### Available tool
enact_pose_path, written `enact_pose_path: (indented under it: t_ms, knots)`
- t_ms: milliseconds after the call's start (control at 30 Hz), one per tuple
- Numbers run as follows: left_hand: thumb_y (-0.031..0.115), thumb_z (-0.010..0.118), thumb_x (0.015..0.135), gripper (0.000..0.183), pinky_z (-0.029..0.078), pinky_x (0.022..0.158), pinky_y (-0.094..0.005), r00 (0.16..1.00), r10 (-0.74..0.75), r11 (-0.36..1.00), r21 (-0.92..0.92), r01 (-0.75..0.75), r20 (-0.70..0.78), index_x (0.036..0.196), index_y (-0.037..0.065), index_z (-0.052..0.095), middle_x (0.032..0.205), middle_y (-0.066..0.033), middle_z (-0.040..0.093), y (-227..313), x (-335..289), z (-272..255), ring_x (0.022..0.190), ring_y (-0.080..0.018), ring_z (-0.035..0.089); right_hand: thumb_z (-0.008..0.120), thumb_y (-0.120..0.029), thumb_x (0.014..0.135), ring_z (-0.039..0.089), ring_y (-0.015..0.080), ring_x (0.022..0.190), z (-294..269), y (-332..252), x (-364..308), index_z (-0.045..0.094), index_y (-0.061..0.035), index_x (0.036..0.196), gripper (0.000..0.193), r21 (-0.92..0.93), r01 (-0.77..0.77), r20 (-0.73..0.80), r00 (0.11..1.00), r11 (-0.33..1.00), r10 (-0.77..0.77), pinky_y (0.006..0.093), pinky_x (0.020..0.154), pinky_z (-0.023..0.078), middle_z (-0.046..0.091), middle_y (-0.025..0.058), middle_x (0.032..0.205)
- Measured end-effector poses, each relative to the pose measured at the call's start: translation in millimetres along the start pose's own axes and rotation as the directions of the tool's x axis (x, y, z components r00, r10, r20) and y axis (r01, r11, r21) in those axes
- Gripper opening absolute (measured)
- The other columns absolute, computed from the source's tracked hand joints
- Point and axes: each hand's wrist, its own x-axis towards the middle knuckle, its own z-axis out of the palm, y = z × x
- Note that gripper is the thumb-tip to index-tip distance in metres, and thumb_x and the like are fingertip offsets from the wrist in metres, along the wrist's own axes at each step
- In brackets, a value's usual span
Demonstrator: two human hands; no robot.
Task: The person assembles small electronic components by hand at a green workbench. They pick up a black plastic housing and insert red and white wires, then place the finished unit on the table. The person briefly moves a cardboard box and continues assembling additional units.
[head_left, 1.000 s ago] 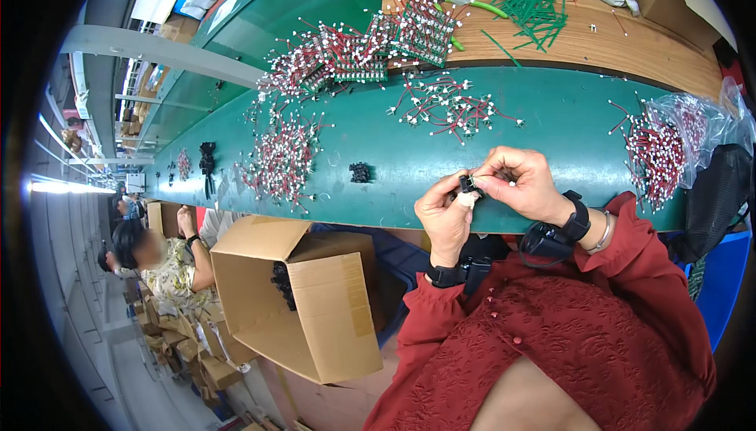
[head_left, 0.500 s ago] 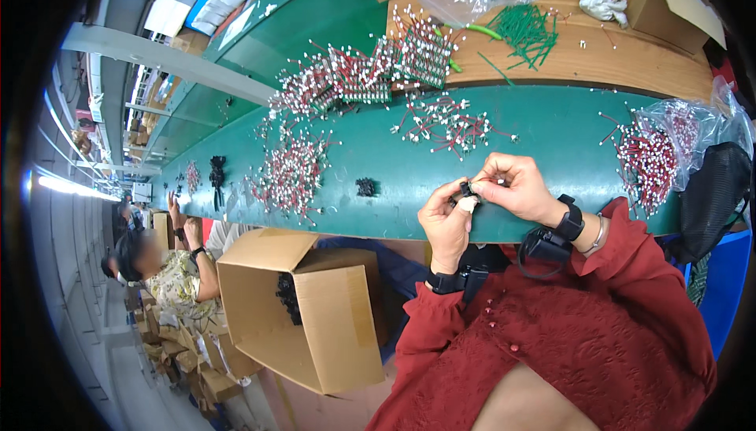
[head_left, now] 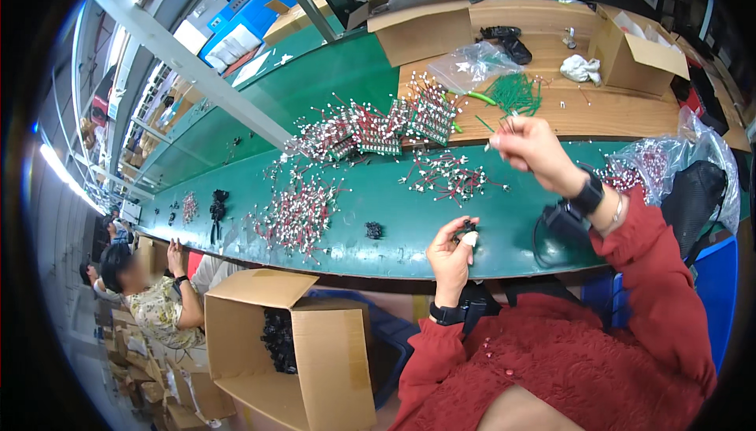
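Observation:
My left hand (head_left: 449, 262) is closed in a pinch near the front edge of the green bench. Between its thumb and fingers sits a small black part (head_left: 465, 229), mostly covered by the fingertips. Something white (head_left: 470, 239) covers the thumb tip. My right hand (head_left: 537, 151) is raised above the back of the bench, away from the left. Its fingers pinch a thin wire lead with a small white end (head_left: 491, 144); the rest is hidden by the fingers. Below and left of that hand lies a loose pile of red wire leads with white connectors (head_left: 453, 179).
Green circuit boards with wires (head_left: 378, 136) stand at the back, a larger lead pile (head_left: 295, 218) nearer. Small black parts (head_left: 374, 230) lie left of my left hand. Green sticks (head_left: 516, 94) rest on the wooden table. An open carton (head_left: 331, 368) stands below the bench; a co-worker (head_left: 169, 309) sits left.
My right hand has come away from the left and risen toward the back of the bench with a wire lead. The left keeps the black part. The view has tilted up.

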Motion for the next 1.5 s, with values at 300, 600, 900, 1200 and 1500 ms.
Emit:
enact_pose_path:
  t_ms: [300,600,900,1200,1500]
  knots:
    - [-0.009,0.056,0.079,0.029,0.039,0.045,-0.0162,0.998,0.035,0.999,0.032,-0.037,0.061,0.107,-0.003,0.055,0.104,-0.0168,0.061,-1.5,-0.3,-0.4,0.07,-0.0069,0.056,0.059,-0.013,0.082,0.042,0.0054,0.041,-21.6,34.7,122.3,0.058,-0.0021,0.076,0.012,-0.183,-0.454,-0.187,0.887,0.872,0.423,0.0203,0.033,0.024,0.06,0.0045,0.062]
    - [-0.01,0.059,0.076,0.031,0.041,0.048,-0.0168,0.998,0.006,1.0,-0.028,-0.004,0.062,0.107,-0.002,0.056,0.104,-0.0147,0.062,0.5,-0.1,-0.6,0.057,-0.0034,0.046,0.064,-0.009,0.077,0.036,0.0026,0.039,-35.1,37.9,73.6,0.053,-0.0048,0.092,0.019,-0.068,-0.141,-0.253,0.96,0.988,0.12,0.0198,0.032,0.021,0.053,0.0,0.062]
    - [-0.008,0.058,0.078,0.03,0.041,0.047,-0.0172,0.998,-0.024,1.0,0.0,0.025,0.049,0.107,-0.002,0.055,0.103,-0.0143,0.062,3.4,0.2,1.3,0.057,-0.0044,0.049,0.062,-0.02,0.077,0.06,0.0123,0.063,-51.3,44.1,83.7,0.064,-0.0016,0.084,0.02,-0.604,0.078,-0.117,0.976,0.793,-0.185,0.0271,0.062,0.048,0.063,0.0046,0.068]
    - [-0.009,0.057,0.078,0.03,0.04,0.047,-0.0164,0.998,-0.022,1.0,0.023,0.021,0.062,0.107,-0.001,0.056,0.103,-0.0139,0.062,3.6,1.2,1.1,0.057,-0.0046,0.049,0.062,-0.017,0.072,0.063,0.0289,0.073,-49.9,34.7,51.7,0.065,-0.0021,0.08,0.017,-0.891,0.03,-0.037,0.99,0.454,-0.139,0.0375,0.068,0.049,0.064,0.0159,0.074]
    - [-0.007,0.055,0.079,0.028,0.039,0.045,-0.0166,0.999,-0.032,0.999,0.029,0.031,0.039,0.107,-0.002,0.055,0.101,-0.0172,0.062,2.0,-0.3,0.6,0.056,-0.006,0.049,0.066,-0.019,0.065,0.063,0.0282,0.075,-35.2,53.2,14.2,0.066,-0.0027,0.079,0.021,-0.861,0.103,0.183,0.977,0.499,0.113,0.0365,0.069,0.049,0.065,0.014,0.076]
